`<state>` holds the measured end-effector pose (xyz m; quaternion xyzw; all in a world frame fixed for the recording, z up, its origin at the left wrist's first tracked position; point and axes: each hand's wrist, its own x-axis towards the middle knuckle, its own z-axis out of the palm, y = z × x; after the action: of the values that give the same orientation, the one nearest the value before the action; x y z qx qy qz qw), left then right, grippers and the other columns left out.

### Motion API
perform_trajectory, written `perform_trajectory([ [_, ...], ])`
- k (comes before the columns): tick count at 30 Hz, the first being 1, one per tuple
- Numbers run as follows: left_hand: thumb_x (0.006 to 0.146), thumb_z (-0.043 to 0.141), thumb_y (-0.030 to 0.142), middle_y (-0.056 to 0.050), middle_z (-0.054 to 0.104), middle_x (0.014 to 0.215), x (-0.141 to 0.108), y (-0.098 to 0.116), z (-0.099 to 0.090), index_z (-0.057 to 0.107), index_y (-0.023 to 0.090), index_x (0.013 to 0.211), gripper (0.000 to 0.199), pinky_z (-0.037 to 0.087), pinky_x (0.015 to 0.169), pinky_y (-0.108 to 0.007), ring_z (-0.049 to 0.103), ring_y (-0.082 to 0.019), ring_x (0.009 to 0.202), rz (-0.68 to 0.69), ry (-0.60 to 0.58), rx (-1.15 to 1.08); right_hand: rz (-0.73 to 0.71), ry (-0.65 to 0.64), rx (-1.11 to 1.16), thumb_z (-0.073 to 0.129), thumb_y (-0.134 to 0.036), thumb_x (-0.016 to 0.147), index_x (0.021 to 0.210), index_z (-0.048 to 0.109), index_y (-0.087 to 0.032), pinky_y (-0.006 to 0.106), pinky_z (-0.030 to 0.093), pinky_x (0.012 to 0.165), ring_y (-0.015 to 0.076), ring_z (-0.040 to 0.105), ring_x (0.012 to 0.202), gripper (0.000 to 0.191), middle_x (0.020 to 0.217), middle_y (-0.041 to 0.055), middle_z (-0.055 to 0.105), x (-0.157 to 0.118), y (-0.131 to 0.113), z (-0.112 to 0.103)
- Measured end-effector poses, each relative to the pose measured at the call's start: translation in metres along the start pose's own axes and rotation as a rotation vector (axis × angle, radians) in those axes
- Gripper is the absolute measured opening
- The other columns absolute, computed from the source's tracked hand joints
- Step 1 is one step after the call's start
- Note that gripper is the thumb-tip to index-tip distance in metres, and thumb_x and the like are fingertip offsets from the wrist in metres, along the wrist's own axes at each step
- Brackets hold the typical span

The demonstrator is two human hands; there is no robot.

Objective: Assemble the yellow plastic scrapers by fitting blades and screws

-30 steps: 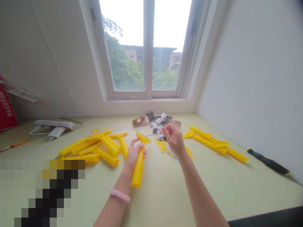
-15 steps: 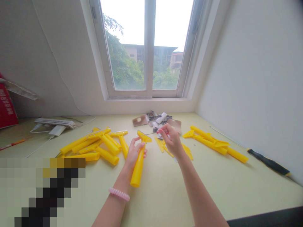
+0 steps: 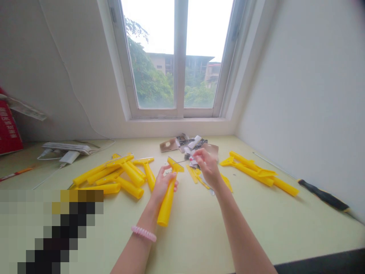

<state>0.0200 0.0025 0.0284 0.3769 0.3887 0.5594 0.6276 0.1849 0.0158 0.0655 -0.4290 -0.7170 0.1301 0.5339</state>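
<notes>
A yellow scraper point(image 3: 167, 207) with a wide flat head is held in my left hand point(image 3: 164, 184), its thick handle pointing down toward me. My right hand point(image 3: 207, 163) pinches a small screwdriver with a thin metal shaft point(image 3: 181, 162); the shaft reaches left to the scraper's head. My right fingers mostly hide its handle. Left of my left hand lies a pile of yellow scrapers point(image 3: 131, 173). Flat yellow pieces point(image 3: 194, 175) lie under and beside my right hand.
Torn packaging point(image 3: 169, 145) lies at the back near the window. More yellow scraper parts point(image 3: 256, 171) and a long screwdriver with a black handle point(image 3: 323, 195) are at the right. A power strip point(image 3: 67, 147) and a red box point(image 3: 10, 127) stand at the left.
The scraper's head has shifted slightly right and is tilted a little more. My right hand has turned slightly, its fingers at a different angle on the small screwdriver.
</notes>
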Motion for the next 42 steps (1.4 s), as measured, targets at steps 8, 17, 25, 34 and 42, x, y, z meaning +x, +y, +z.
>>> perform_trajectory([
  [8, 0.062, 0.060, 0.025, 0.005, 0.052, 0.063, -0.002, 0.001, 0.001, 0.037, 0.022, 0.095, 0.040, 0.033, 0.037, -0.017, 0.047, -0.007, 0.040, 0.001, -0.020, 0.021, 0.011, 0.031, 0.026, 0.043, -0.034, 0.084, 0.078, 0.054, -0.018, 0.023, 0.038, 0.056, 0.0126, 0.052, 0.061, 0.020, 0.066, 0.0007, 0.057, 0.000, -0.002, 0.000],
  [17, 0.061, 0.060, 0.025, 0.005, 0.052, 0.061, 0.000, -0.001, 0.000, 0.036, 0.022, 0.095, 0.042, 0.032, 0.036, -0.017, 0.047, -0.007, 0.039, -0.014, -0.023, 0.034, 0.037, 0.073, -0.010, 0.045, -0.034, 0.082, 0.073, 0.053, -0.018, 0.022, 0.035, 0.048, 0.0103, 0.046, 0.049, 0.019, 0.055, -0.0016, 0.051, -0.001, -0.002, 0.003],
  [25, 0.062, 0.060, 0.026, 0.005, 0.053, 0.060, 0.000, 0.003, -0.004, 0.037, 0.022, 0.095, 0.040, 0.033, 0.037, -0.017, 0.046, -0.007, 0.040, 0.017, -0.005, 0.032, -0.047, 0.002, -0.004, 0.043, -0.021, 0.081, 0.090, 0.051, -0.020, 0.027, 0.044, 0.064, 0.0149, 0.057, 0.071, 0.012, 0.082, 0.0045, 0.061, 0.000, 0.003, -0.001],
  [34, 0.062, 0.059, 0.026, 0.006, 0.051, 0.064, -0.001, 0.000, 0.000, 0.038, 0.023, 0.092, 0.037, 0.033, 0.034, -0.018, 0.047, -0.007, 0.038, 0.054, -0.015, 0.090, 0.017, 0.217, -0.233, 0.049, -0.039, 0.079, 0.053, 0.043, -0.019, 0.021, 0.029, 0.046, 0.0093, 0.039, 0.043, 0.032, 0.043, -0.0048, 0.040, -0.003, -0.011, 0.002],
  [42, 0.062, 0.060, 0.026, 0.004, 0.054, 0.067, -0.001, 0.000, -0.001, 0.039, 0.022, 0.093, 0.038, 0.034, 0.034, -0.019, 0.047, -0.007, 0.039, 0.038, 0.002, 0.099, -0.037, 0.134, -0.141, 0.028, -0.028, 0.086, 0.090, 0.056, -0.019, 0.028, 0.039, 0.072, 0.0172, 0.053, 0.083, 0.029, 0.088, 0.0049, 0.058, 0.002, -0.002, 0.002],
])
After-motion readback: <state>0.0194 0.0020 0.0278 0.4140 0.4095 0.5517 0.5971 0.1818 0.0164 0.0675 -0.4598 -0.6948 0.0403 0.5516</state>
